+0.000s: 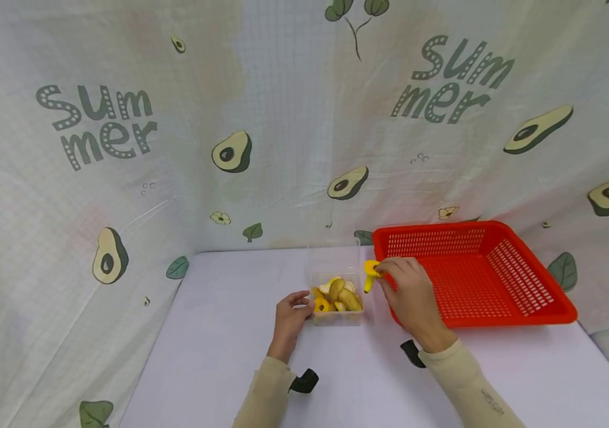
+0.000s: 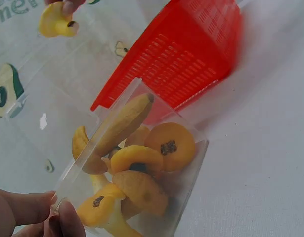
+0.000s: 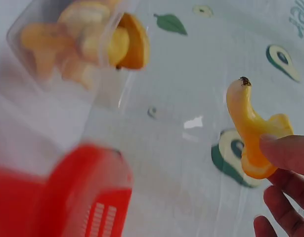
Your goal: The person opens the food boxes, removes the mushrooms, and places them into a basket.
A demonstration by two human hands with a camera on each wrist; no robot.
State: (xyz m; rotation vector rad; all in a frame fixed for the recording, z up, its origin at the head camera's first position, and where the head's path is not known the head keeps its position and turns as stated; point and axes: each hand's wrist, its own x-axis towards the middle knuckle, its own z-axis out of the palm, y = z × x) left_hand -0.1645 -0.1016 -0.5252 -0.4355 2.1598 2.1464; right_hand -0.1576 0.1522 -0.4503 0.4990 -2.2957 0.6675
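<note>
A clear plastic box (image 1: pixel 337 319) sits on the table, its transparent lid (image 1: pixel 333 257) raised at the back. Several yellow toy mushrooms (image 2: pixel 171 146) are piled inside it, some with dark spots. My left hand (image 1: pixel 290 320) is at the box's left side; in the left wrist view its thumb and fingers (image 2: pixel 33 207) pinch the edge of the box. To the right of the box and above the table, my right hand (image 1: pixel 410 290) pinches one yellow toy mushroom (image 3: pixel 250 128) by its cap. The dark-tipped stem of that mushroom points down in the head view.
A red plastic basket (image 1: pixel 497 322) with perforated walls stands right of the box, partly behind my right hand and forearm. White table surface (image 1: pixel 218 333) extends to the left. A patterned cloth (image 1: pixel 283 119) hangs behind the table.
</note>
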